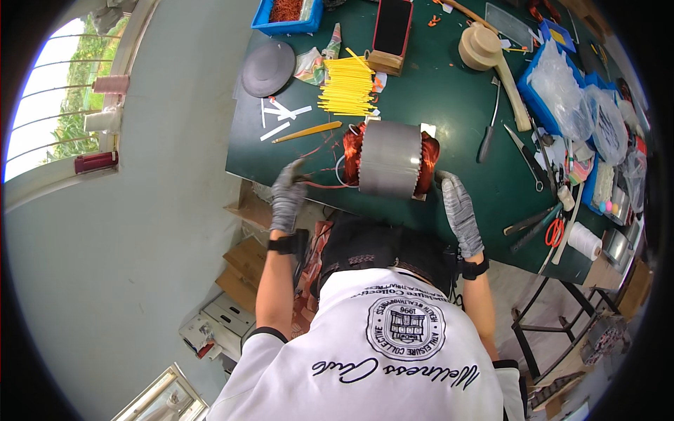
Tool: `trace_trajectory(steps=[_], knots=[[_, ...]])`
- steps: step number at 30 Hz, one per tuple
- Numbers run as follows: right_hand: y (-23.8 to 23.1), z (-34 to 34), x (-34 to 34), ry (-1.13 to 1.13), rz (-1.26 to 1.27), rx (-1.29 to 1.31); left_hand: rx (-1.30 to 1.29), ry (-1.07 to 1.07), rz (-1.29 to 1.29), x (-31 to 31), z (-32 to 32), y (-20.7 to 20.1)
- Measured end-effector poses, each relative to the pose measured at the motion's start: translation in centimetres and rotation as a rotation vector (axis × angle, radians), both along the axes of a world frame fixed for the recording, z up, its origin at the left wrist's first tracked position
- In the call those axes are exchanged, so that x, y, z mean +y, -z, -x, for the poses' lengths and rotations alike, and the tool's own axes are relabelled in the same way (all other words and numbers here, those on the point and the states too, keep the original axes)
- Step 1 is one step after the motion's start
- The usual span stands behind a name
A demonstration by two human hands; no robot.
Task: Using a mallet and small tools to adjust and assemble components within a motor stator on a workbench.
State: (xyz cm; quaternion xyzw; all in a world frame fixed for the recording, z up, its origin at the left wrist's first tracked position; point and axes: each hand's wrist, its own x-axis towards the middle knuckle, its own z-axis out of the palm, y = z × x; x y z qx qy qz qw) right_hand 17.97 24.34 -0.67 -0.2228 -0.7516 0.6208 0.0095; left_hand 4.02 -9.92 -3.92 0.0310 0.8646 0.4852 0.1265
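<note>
Clock centred on the stator (pixel 390 160), 12 toward the top of the view.

Far left, near 9: window (pixel 64 98), with a pink spool (pixel 111 85) at its sill. On the green table (pixel 449 98), 10: grey disc (pixel 268 68). Between 9 and 10: loose white strips (pixel 293 111). 11: blue tray (pixel 286 27), reddish pieces inside.

Left hand (pixel 286 191), gloved, between 8 and 9 at the table's near edge. Fingers drawn in, narrow, by the ends of the thin red leads (pixel 328 185); cannot tell if they pinch one. Pencil (pixel 307 132) between 9 and 10. Yellow sticks (pixel 346 85), 11, laid in a row.

Stator lies on its side near the table's near edge: grey core, copper coil ends facing 9 and 3. 12: phone (pixel 392 28) on a wood block (pixel 386 64).

Right hand (pixel 460 207), gloved, 4. Fingers nearly straight and close together, tips at the right coil end; contact and any grip cannot be told.

1: beige stepped disc (pixel 479 48). Between 2 and 3: screwdriver (pixel 486 140). 2: clear bag (pixel 558 88) over a blue bin (pixel 535 102). Near 4: white thread spool (pixel 584 241).
</note>
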Motion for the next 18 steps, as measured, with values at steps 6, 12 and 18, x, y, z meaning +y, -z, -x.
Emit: trace_trajectory(steps=[6,12,18], knots=[[0.9,0.7,-1.7,0.083,0.101,-0.082,0.506,0.161,0.498,-1.5,1.7,-8.2],[1.0,2.5,-4.0,0.011,-0.454,0.074,0.234,0.337,-0.091,8.4,0.6,-9.6],[0.7,4.0,-4.2,0.238,0.008,-0.025,-0.273,0.045,-0.298,10.0,0.9,-4.0]])
